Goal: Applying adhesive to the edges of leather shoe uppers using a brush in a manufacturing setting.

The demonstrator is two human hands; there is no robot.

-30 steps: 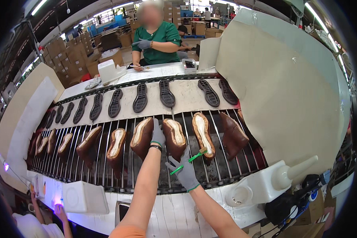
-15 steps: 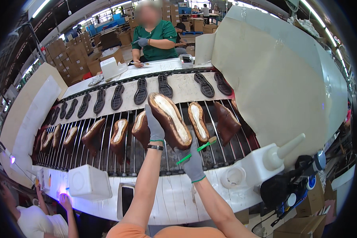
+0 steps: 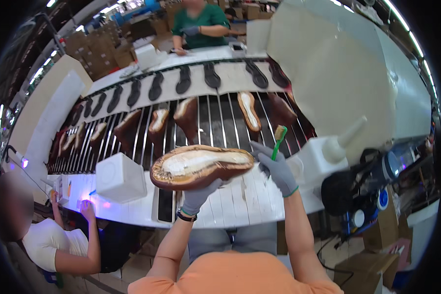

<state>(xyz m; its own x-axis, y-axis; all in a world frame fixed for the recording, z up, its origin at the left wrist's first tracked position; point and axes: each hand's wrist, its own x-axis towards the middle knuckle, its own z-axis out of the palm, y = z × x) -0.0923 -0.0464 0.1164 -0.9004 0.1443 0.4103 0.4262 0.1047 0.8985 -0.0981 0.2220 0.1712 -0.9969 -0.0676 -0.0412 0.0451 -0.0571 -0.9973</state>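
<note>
It was a shoe factory: a conveyor (image 3: 215,117) carried brown shoes (image 3: 186,115) and black soles (image 3: 183,81), with cartons (image 3: 90,49) stacked behind and workers alongside.

Above us, black rubber soles (image 3: 183,80) line the far edge of the white conveyor belt (image 3: 230,78), while brown leather shoe uppers (image 3: 187,113) rest on the dark metal-rod rack (image 3: 215,122). A white plastic box (image 3: 120,177) stands at the white table's (image 3: 250,196) left end, a white squeeze bottle (image 3: 326,152) at its right.
</note>
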